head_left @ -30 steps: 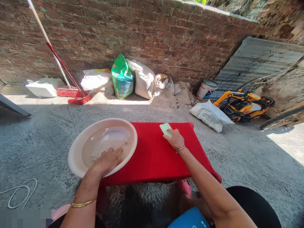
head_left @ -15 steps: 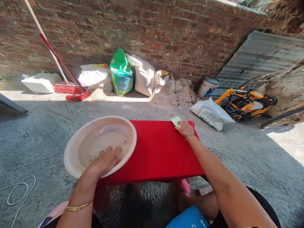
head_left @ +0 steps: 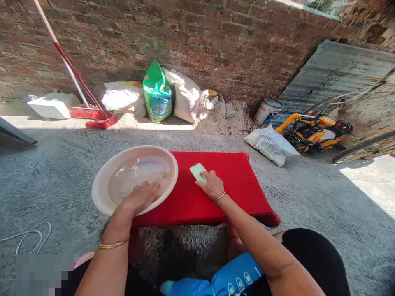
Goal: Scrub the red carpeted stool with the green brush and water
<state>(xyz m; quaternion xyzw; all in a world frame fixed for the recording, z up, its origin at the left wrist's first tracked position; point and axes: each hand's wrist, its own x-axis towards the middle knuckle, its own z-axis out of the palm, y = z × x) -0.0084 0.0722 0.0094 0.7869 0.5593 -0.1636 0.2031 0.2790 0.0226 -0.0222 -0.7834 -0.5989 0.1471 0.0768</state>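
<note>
My left hand point(head_left: 142, 198) reaches over the near rim of a wide pale plastic basin point(head_left: 98, 201) holding cloudy water. Its fingers lie apart inside, at the water; its thumb cannot be seen. Small bits show in the water near the fingertips. My right hand point(head_left: 212, 185) grips a pale green flat block point(head_left: 198, 171) with rounded corners and a light rim; its kind is not plain. The block rests on a red cloth point(head_left: 237, 181) that covers a low table or bench. The basin stands on the left part of this cloth.
Along the brick wall stand a red dustpan and broom point(head_left: 103, 120), a green bag point(head_left: 158, 98), white sacks point(head_left: 187, 96) and a paint bucket point(head_left: 268, 110). A toy excavator point(head_left: 317, 131) and another sack point(head_left: 270, 144) lie right. A cable point(head_left: 31, 235) lies left.
My right hand has brought the green block from the far right corner of the red cloth to its middle, nearer the basin. My left hand stays at the basin's near rim.
</note>
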